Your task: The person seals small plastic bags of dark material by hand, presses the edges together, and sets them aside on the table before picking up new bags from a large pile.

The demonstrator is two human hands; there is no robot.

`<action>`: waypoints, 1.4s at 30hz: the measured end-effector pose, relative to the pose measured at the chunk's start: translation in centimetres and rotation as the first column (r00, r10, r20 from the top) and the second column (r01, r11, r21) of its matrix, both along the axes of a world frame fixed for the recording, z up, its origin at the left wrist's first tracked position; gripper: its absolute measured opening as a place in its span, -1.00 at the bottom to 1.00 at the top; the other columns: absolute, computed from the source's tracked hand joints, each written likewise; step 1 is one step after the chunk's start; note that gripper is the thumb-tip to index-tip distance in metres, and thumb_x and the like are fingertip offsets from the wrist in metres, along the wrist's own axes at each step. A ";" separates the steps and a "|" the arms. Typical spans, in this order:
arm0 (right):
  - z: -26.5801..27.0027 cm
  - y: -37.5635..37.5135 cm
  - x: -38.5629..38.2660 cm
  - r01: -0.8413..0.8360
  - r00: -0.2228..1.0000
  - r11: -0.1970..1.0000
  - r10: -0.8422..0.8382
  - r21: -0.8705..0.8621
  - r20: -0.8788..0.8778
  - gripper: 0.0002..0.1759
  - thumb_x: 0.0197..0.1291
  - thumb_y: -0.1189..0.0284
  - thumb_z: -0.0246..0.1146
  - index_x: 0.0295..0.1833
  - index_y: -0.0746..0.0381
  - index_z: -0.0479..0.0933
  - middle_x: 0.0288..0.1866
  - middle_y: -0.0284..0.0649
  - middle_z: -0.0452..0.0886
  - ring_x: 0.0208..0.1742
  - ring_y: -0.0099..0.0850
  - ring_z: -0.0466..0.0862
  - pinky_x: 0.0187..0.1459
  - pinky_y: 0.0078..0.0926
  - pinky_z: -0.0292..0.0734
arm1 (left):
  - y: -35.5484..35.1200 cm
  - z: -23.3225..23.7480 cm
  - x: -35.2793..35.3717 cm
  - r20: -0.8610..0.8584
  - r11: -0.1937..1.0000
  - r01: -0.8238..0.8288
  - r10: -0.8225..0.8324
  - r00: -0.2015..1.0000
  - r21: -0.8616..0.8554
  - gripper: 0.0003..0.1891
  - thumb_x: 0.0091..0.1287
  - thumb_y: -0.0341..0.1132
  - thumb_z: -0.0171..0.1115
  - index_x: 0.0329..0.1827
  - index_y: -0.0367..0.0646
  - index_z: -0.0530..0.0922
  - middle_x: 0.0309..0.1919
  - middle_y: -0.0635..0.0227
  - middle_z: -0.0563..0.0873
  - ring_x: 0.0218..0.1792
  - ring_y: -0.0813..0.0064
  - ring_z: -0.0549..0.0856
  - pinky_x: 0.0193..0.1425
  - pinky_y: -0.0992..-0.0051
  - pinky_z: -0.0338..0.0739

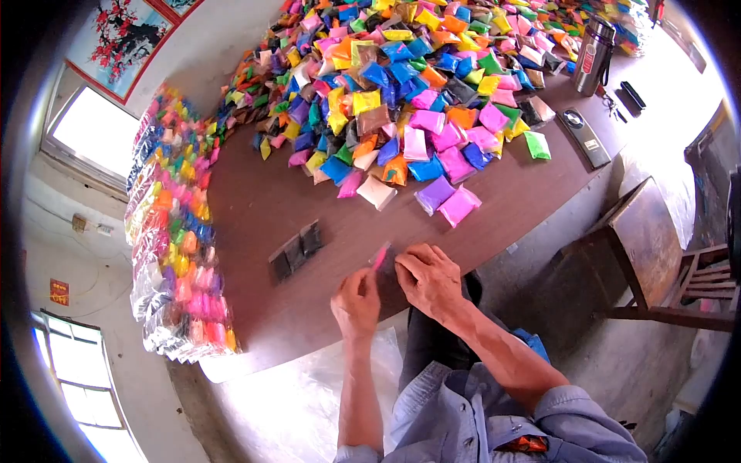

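Observation:
Over the near edge of the brown table, my left hand (356, 302) is closed with the fingers pinched together. A small pink packet (380, 256), seen edge-on, stands up from its fingertips. Just to the right, my right hand (431, 279) is curled shut, its fingertips close to the same packet. Whatever those right fingers hold is hidden. To the left, several black packets (295, 251) lie side by side on the table. Beyond both hands, a pink packet (459, 205) and a purple packet (434, 195) lie at the front of a large pile of colourful packets (386, 100).
Clear bags of colourful packets (181, 255) are stacked along the table's left edge. A steel thermos (593, 58), a phone-like device (583, 139), keys (614, 106) and a black case (633, 95) lie at the right. A wooden stool (644, 239) stands beside the table (255, 201).

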State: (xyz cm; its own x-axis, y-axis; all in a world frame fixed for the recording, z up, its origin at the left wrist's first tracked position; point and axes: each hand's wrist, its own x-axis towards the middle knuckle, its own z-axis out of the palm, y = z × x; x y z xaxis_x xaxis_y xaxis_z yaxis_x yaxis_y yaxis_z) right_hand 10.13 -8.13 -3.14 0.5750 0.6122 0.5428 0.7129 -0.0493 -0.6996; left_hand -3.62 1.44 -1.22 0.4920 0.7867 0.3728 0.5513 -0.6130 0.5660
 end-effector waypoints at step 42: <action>-0.4 -0.2 0.0 -0.049 0.997 0.999 0.047 0.020 0.067 -0.78 0.11 0.49 0.49 -0.10 0.09 0.71 -0.22 -0.28 0.64 -0.19 -0.20 0.66 -0.19 -0.29 0.61 | 0.4 2.4 0.5 -0.091 0.986 0.167 -0.165 0.982 0.018 -0.90 0.40 -0.36 0.39 -0.12 -0.16 0.78 -0.23 0.10 0.82 -0.25 0.03 0.81 -0.15 0.21 0.68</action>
State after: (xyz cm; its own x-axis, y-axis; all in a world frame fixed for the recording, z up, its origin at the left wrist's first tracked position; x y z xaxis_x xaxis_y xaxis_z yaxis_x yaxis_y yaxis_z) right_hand 10.14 -8.31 -3.54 0.5073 0.6259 0.5924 0.7592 0.0008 -0.6509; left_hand -3.11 1.85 1.13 0.6469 0.6822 0.3408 0.4882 -0.7137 0.5022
